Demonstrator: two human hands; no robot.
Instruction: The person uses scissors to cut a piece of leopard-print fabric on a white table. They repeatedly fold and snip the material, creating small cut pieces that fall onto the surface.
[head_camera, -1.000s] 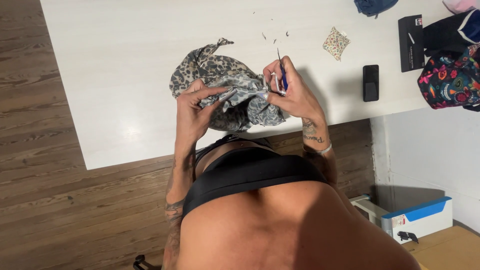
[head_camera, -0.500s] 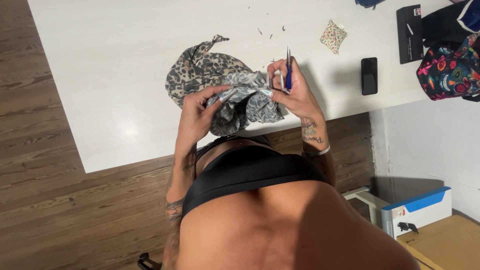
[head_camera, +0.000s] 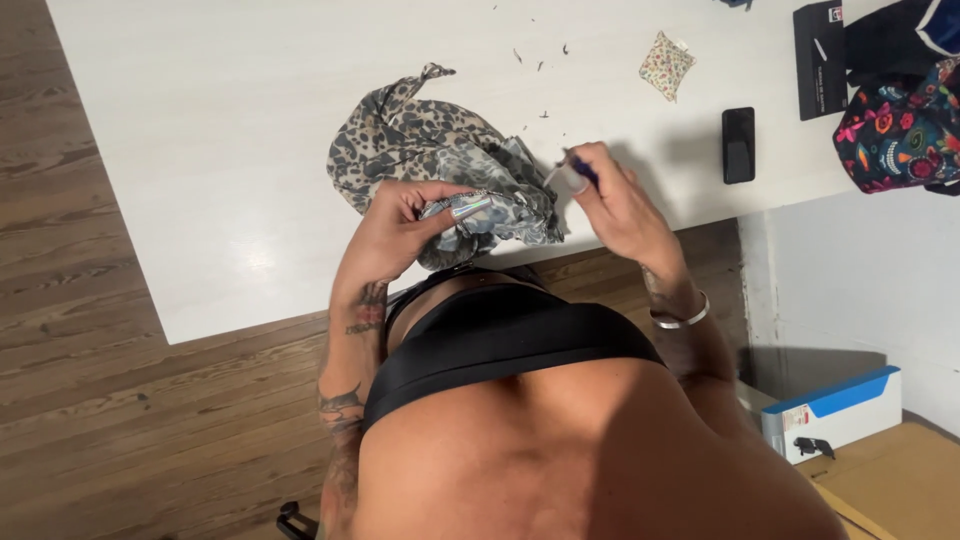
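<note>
Leopard-print fabric (head_camera: 430, 150) lies bunched at the near edge of the white tabletop (head_camera: 200, 130). Your left hand (head_camera: 400, 225) clenches its near fold; your right hand (head_camera: 615, 200), just right of the fabric, pinches a small blue-handled tool (head_camera: 578, 172). Farther right lie a black phone (head_camera: 738, 145) and a floral pouch (head_camera: 666, 64).

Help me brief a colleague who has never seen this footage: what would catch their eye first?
First, the leopard-print fabric bunched on the white table, its near end gripped by the left hand. Next, the right hand beside it, pinching a small blue-handled tool just off the cloth. Further right lie a black phone and a small floral pincushion.
</note>
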